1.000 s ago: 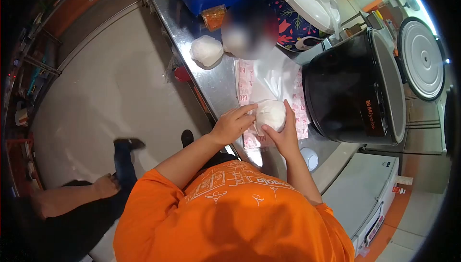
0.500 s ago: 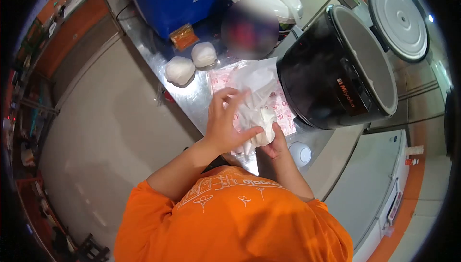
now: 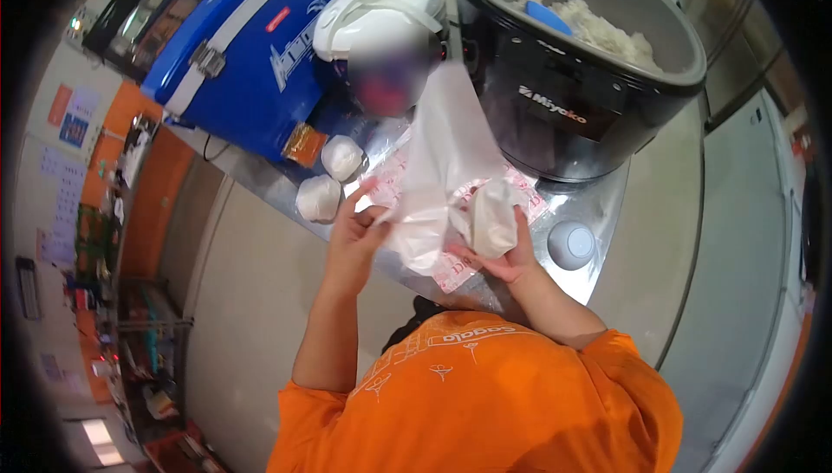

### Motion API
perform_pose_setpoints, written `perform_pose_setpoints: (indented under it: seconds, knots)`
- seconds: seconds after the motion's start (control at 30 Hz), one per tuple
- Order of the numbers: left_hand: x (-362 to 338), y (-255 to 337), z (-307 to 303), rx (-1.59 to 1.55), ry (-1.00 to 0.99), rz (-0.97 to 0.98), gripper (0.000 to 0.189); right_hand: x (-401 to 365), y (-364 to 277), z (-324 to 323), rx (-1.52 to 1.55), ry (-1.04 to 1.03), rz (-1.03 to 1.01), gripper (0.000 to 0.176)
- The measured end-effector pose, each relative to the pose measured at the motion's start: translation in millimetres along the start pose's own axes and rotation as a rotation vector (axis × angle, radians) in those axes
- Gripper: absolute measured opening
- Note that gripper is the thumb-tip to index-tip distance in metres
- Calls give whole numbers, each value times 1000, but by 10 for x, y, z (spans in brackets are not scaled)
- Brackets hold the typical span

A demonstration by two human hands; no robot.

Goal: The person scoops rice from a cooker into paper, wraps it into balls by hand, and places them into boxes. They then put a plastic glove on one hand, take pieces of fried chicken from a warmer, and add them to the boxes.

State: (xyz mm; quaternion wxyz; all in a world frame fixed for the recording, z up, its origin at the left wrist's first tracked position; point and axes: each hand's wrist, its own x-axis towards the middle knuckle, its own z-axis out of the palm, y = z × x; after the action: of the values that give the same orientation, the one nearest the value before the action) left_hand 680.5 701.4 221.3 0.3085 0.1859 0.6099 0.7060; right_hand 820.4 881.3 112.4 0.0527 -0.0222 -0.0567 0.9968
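Observation:
My left hand (image 3: 355,235) pinches the edge of a thin translucent plastic bag (image 3: 451,139), which spreads upward in front of me. In my right hand (image 3: 511,256) rests a white wrapped bundle (image 3: 494,220), cradled from below and joined to the bag. Beneath them lies red-and-white printed paper (image 3: 455,274) on the metal table (image 3: 594,204). Two round white wrapped bundles sit to the left, one nearer (image 3: 319,198) and one farther (image 3: 341,158).
A black cooker (image 3: 555,83) with rice and a blue scoop (image 3: 548,18) stands at the back right. A grey-white bowl (image 3: 571,245) is right of my right hand. Behind are a blue cooler box (image 3: 251,57), a small orange packet (image 3: 305,145) and a white-lidded cooker (image 3: 381,14).
My view has turned, showing the rice inside the cooker. My left hand has moved away from the bundle, and the plastic is now stretched out between my hands.

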Motion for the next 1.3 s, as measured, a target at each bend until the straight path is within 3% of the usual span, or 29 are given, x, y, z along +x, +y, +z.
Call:
perform_pose_setpoints:
  seconds: [0.1,0.17,0.27,0.37,0.4,0.5,0.63,0.67,0.73,0.77,0.83,0.9,1.03,1.13,1.17,1.23,1.3]
  knots:
    - [144,226,-22,-140,101,107,59,-154,-233,8,-50,158,-97,67]
    - [265,207,-77,-232,178,136,54,-266,-377,78,-91,74,-148,71]
    - [463,-403,-232,-318,241,-122,52,-431,-455,368,-159,60,-253,75]
    - [423,-1081,-277,-314,417,-351,48,-498,-455,402,-117,113,-226,75]
    - [370,-1296,-322,-316,450,-343,50,-502,-458,387,-129,51,-170,64]
    - [143,-1518,-283,-347,518,-315,56,-429,-343,331,-149,243,-58,56]
    - [-93,-1260,-161,-259,580,-352,68,-172,-227,68,-326,478,-17,46]
    - [-174,-1185,-141,131,608,-154,71,-103,-255,80,-313,573,23,47]
    - [-269,-965,-103,906,629,264,77,7,-206,190,-499,546,-91,50]
    - [-325,-714,38,1004,515,546,72,54,-170,247,-583,530,-145,52]
    - [-467,-148,277,1352,278,879,61,113,-86,359,-843,410,-199,61]
    - [-455,286,366,1848,26,987,47,185,36,584,-1001,315,-222,63]
    - [-449,605,167,1785,-12,1181,31,149,205,906,-1219,53,-443,77]
    - [-671,860,139,1523,-68,1398,28,-167,356,1501,-634,-148,-130,93]
    - [-681,824,147,1416,22,1442,29,-232,420,1632,-435,-204,-18,95]
    - [-632,624,222,1180,171,1522,31,-131,564,1525,-364,-273,86,98]
    - [-556,404,234,961,208,1297,41,31,658,1437,-290,-221,127,89]
